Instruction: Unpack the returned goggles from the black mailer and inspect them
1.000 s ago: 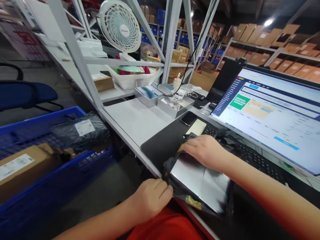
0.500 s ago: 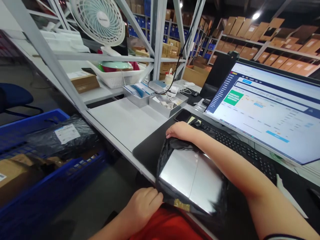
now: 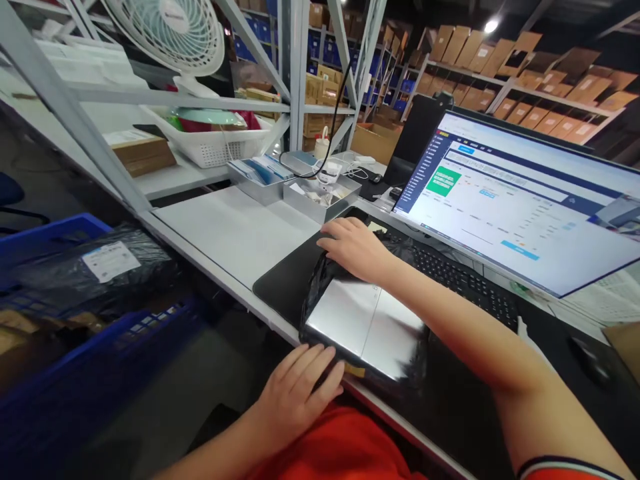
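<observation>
Film of thin black plastic [image 3: 314, 287] lies around a flat silver rectangular box [image 3: 345, 313] near the white table's [image 3: 230, 233] edge. At the box's near side, the left hand [image 3: 303, 387] has loosely spread fingers; at its far side, the right hand [image 3: 353, 248] bends over the film, grip unclear. Uneven pressure might tip the box off. Its faint markings are unreadable, like the white label [image 3: 111, 260] well left of it.
</observation>
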`<act>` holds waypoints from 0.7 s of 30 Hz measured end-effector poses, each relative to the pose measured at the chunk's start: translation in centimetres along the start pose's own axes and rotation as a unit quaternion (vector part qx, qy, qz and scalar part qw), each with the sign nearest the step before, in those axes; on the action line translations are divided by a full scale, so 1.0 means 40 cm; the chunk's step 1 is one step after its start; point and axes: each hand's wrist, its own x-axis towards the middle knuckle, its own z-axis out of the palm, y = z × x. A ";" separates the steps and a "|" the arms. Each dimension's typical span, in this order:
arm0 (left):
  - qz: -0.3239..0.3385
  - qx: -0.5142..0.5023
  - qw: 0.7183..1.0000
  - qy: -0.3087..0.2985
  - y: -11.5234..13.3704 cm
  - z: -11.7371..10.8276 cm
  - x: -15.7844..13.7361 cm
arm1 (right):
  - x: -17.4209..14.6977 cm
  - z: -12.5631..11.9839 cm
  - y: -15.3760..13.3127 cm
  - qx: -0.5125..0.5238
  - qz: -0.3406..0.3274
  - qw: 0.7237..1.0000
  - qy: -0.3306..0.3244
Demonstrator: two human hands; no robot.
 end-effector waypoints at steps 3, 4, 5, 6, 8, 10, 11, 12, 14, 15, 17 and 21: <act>-0.024 -0.016 0.999 0.013 0.015 0.028 0.009 | -0.143 -0.070 -0.096 0.024 0.004 0.998 0.063; -0.034 -0.026 0.998 0.039 0.017 0.034 0.013 | -0.198 -0.086 -0.134 0.044 0.014 0.998 0.048; -0.041 -0.036 0.997 0.062 0.017 0.039 0.018 | -0.254 -0.096 -0.173 0.061 0.035 0.997 0.037; -0.039 -0.044 0.995 0.075 0.016 0.041 0.022 | -0.307 -0.100 -0.212 0.078 0.061 0.995 0.016; -0.015 -0.062 0.995 0.071 0.011 0.045 0.027 | -0.405 -0.094 -0.279 0.101 0.106 0.989 -0.006; 0.015 -0.079 0.996 0.046 0.006 0.050 0.027 | -0.484 -0.071 -0.325 0.089 0.122 0.988 0.010; 0.022 -0.085 0.995 0.040 0.005 0.053 0.025 | -0.517 -0.056 -0.339 0.083 0.120 0.989 0.034; 0.023 -0.088 0.995 0.039 0.005 0.057 0.022 | -0.544 -0.040 -0.348 0.083 0.118 0.987 0.068; 0.014 -0.081 0.996 0.039 0.011 0.065 0.019 | -0.584 -0.011 -0.353 0.113 0.124 0.975 0.147; 0.009 -0.072 0.997 0.033 0.016 0.067 0.019 | -0.597 0.000 -0.352 0.136 0.132 0.966 0.174; 0.000 -0.054 0.998 0.019 0.028 0.070 0.024 | -0.610 0.014 -0.346 0.181 0.144 0.953 0.196; -0.019 -0.044 0.999 0.000 0.045 0.068 0.039 | -0.611 0.023 -0.331 0.261 0.158 0.930 0.203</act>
